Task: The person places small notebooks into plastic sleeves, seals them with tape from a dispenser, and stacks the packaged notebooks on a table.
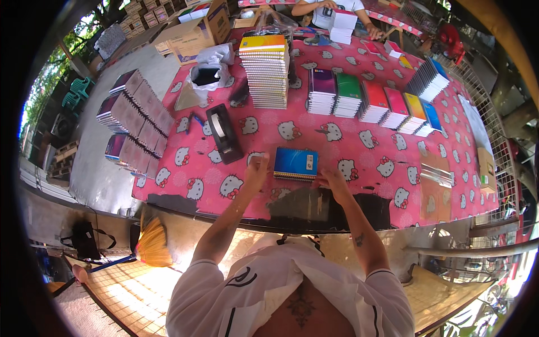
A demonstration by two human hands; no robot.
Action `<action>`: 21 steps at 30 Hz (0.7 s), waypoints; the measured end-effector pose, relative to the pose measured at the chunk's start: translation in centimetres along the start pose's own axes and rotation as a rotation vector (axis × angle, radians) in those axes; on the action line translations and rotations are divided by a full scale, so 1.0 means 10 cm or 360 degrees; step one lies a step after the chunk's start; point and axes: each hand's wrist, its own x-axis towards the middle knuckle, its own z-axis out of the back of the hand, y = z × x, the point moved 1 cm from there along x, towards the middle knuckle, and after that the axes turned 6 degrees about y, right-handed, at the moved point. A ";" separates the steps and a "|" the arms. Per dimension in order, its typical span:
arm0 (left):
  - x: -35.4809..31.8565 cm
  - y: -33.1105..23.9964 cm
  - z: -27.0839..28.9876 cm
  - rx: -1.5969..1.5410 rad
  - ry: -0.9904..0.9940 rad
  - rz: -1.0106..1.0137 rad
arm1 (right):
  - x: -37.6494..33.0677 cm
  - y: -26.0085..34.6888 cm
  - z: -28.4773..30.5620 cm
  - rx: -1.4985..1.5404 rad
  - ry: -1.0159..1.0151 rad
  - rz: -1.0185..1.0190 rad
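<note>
A small stack of blue spiral notebooks point(294, 159) lies on the table in front of me, its wire binding along the far and near edges. My left hand point(257, 170) is just off the stack's left side, fingers partly curled and apart, with nothing seen in them. At the near right corner, my right hand point(333, 184) grips the stack's edge with its fingertips. Left of my hands stands a black tape dispenser point(224, 135) with a roll of tape.
A tall notebook stack point(263, 73) with a yellow cover stands beyond. Purple, green, red, pink, yellow and blue stacks form a row at right, near the purple stack point(322, 92). More stacks point(135, 121) line the left edge. A carton point(202, 36) and a person point(337, 14) are across the table.
</note>
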 end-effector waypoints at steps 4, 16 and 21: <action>-0.73 -0.14 0.56 0.1408 0.1045 -0.1028 | -0.59 0.39 -0.36 -0.1215 0.0585 0.0676; -0.56 -0.38 0.51 0.1111 0.0874 -0.0839 | -0.52 0.52 -0.35 -0.0938 0.0378 0.0655; -0.33 -0.50 0.41 0.0916 0.0635 -0.0846 | -0.58 0.95 -0.58 -0.1572 -0.0621 0.1069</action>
